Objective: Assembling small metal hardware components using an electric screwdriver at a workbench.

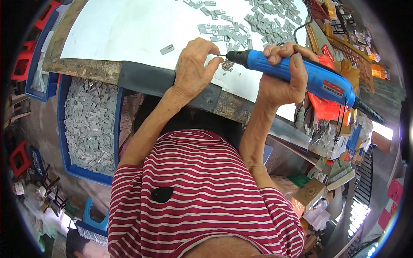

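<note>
Far to the left of the blue, cylindrical plastic electric screwdriver (279,66) stand red plastic stools (19,77), and nearer to it, on the same side and lower, a deep blue plastic bin (87,175) is filled with small flat grey rectangular pieces (90,129). A worn, wooden-edged desk (86,69) spreads left of and beneath the screwdriver, covered by a smooth white sheet (129,30); one grey rectangular piece (167,49) lies alone there. The left hand (195,66) is just beside the screwdriver's thin dark bit (221,55), its grip curled, thumb and forefinger slightly apart around the tip; whether they pinch anything, I cannot tell. Below the screwdriver's black nose sits a small heap of tiny brownish metal screws (227,65), while more grey pieces are scattered above it. The right hand (288,69) has its grip clamped firmly around the blue body, fingers on the far side and thumb on the near. On the screwdriver's rear half, a red label (333,88) carries small pale printing. Under that end is a bright red plastic bag (325,109), with opened brown cardboard boxes (309,192) lower down.
</note>
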The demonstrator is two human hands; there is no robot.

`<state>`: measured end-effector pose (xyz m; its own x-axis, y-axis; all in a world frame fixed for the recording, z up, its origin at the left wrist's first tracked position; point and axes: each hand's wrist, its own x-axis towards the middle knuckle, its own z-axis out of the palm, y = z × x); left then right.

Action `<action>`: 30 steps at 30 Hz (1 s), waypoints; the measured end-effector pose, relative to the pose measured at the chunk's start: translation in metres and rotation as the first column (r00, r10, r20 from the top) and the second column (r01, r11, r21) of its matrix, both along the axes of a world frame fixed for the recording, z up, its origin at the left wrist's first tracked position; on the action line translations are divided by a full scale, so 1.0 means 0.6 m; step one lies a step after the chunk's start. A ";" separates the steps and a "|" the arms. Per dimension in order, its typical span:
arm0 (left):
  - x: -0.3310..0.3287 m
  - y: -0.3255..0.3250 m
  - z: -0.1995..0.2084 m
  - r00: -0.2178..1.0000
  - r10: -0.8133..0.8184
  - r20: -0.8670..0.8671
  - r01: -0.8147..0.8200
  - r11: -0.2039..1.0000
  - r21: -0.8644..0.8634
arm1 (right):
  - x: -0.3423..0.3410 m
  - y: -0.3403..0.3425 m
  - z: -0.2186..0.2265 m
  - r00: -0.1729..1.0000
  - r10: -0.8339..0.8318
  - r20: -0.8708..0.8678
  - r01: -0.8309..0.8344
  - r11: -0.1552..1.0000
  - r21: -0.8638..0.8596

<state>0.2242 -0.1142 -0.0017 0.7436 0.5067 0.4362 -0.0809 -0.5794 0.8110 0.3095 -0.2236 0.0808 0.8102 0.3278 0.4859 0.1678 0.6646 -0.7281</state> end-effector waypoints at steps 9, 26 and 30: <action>-0.004 0.003 -0.001 0.999 -0.023 -0.044 0.024 1.000 0.010 | 0.001 0.001 -0.001 1.000 -0.012 -0.009 0.012 1.000 -0.020; -0.002 0.001 -0.002 0.999 -0.037 -0.003 0.036 0.999 -0.024 | 0.004 0.004 -0.002 0.998 -0.022 -0.051 0.024 0.999 0.047; -0.003 0.001 -0.003 0.999 -0.041 -0.002 0.040 0.999 -0.028 | 0.006 0.004 -0.004 0.999 -0.020 -0.028 0.021 0.999 0.036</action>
